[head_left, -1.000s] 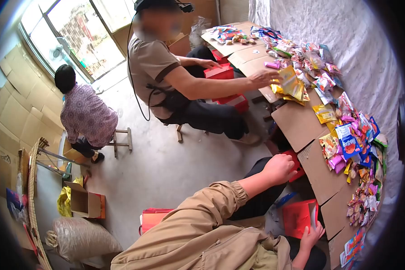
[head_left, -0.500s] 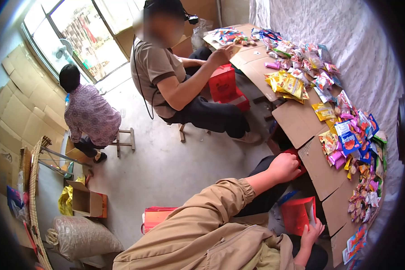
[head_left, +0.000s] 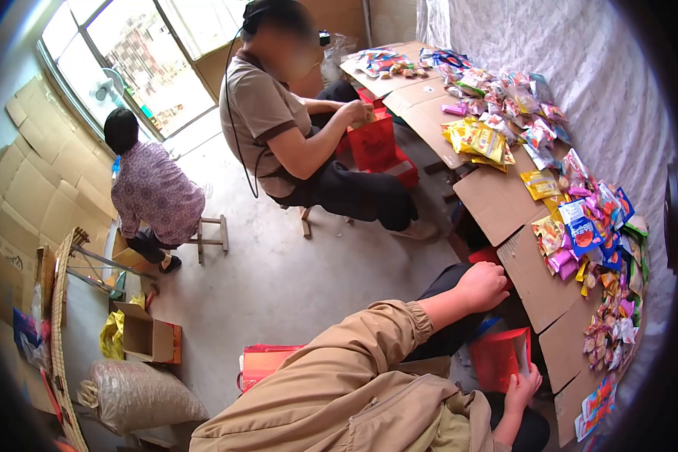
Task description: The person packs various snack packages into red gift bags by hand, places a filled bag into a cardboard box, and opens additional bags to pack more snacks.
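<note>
From here, it is judged that the red bag (head_left: 496, 361) could be tilted or dropped, because it appears to be supported by the right hand (head_left: 523, 388) at one edge only. If it is pressed too strongly there, the thin wall could be bent. The cardboard sheets on the surface (head_left: 505, 200) could also be shifted if they are bumped at the near edge, and the loosely heaped packets (head_left: 584, 233) could then be made to slide.

The bag is coloured bright red, with a flat, slightly shaded side and a paler inside, which is seen through its mouth. No contents can be made out. It is held low, near the lap and just beside the near edge of the surface.

By the right hand, the bag's edge is pinched between the thumb and the fingers. The left hand (head_left: 481, 288) is loosely curled, apart from this bag and near another red item (head_left: 487, 256), which is partly hidden. Whether anything is gripped in the left hand cannot be told.
</note>
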The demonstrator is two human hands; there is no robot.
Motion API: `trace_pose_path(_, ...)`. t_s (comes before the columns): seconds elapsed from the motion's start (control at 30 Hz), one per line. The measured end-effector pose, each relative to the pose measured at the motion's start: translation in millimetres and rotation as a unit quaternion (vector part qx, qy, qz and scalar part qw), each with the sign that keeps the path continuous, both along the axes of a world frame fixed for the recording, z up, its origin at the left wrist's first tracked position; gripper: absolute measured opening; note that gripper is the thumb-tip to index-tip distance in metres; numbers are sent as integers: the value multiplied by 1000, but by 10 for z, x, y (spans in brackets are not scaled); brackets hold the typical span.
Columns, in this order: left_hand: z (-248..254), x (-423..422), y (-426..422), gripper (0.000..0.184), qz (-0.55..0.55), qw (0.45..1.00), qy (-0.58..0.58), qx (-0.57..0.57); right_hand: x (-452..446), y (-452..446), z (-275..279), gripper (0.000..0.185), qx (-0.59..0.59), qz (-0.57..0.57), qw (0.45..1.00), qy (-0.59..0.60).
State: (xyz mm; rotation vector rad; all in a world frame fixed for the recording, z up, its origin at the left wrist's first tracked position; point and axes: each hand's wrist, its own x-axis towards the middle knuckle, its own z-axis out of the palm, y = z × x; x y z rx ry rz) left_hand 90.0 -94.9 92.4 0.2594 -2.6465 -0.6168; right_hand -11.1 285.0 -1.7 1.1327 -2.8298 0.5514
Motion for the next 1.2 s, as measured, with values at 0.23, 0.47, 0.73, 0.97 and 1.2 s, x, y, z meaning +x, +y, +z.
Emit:
trace_pose_path(0.23, -8, 19, -51, 30, 8, 1000, 1, 3, -3, 36, -10, 20, 11, -7, 1000, -11)
trace_pose_path(0.47, -30, 75, -115, 30, 13, 1000, -2, 11, -3, -37, -4, 21, 19, -16, 1000, -12)
trace_pose_path(0.73, -51, 130, -204, 29, 27, 999, 18, 13, -28, -117, -26, 18, 12, -7, 1000, 5)
trace_pose_path(0.97, -75, 160, -267, 29, 37, 999, 28, 16, -44, -161, -29, 17, 0, 4, 1000, 22)
trace_pose_path(1.2, -11, 152, -252, 30, 31, 999, 17, 23, -65, -143, -37, 19, 23, -25, 999, -13)
